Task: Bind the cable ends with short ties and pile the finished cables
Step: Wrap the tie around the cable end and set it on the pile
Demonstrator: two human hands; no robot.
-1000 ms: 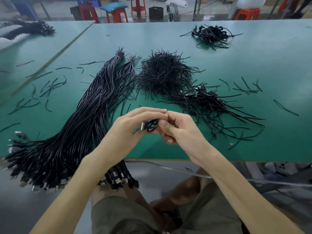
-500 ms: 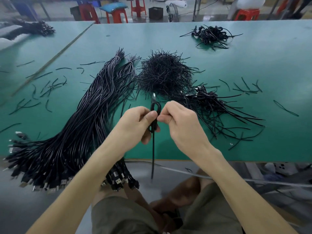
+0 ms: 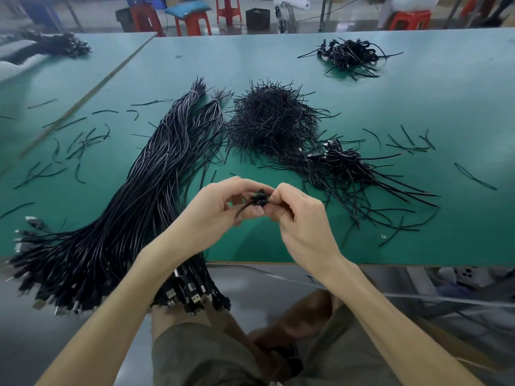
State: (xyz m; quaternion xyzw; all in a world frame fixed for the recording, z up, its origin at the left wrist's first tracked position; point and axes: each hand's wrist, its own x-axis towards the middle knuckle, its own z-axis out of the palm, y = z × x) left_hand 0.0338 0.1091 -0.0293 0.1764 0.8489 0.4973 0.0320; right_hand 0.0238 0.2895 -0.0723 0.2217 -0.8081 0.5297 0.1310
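Looking down through the head camera, you see both hands meeting just above the near edge of the green table (image 3: 418,107). Your left hand (image 3: 220,207) has its fingers curled and pinches a small coiled cable (image 3: 259,200) between thumb and fingertips. Your right hand (image 3: 301,221) pinches the same cable from the other side, its fingers bent inward around the knot of black wire. A thin black strand runs from the coil down and left across your left palm. Whether a tie is already wrapped on it cannot be told; the coil is too small and dark.

To your left a long thick bundle of cables (image 3: 133,207) lies diagonally on the table, bound near its far end, with its connector ends (image 3: 192,293) overhanging the near edge beside your left forearm. Beyond your hands sits a bristly heap of short ties (image 3: 270,123). Just right of that heap, touching its edge, lies a pile of coiled cables (image 3: 342,168) with loose tails fanning out to the right. A second, smaller pile of cables (image 3: 348,55) rests well apart, near the far right of the table. Stray ties (image 3: 80,143) are scattered on the left part of the surface. Red stools (image 3: 192,22) stand on the floor past the table.
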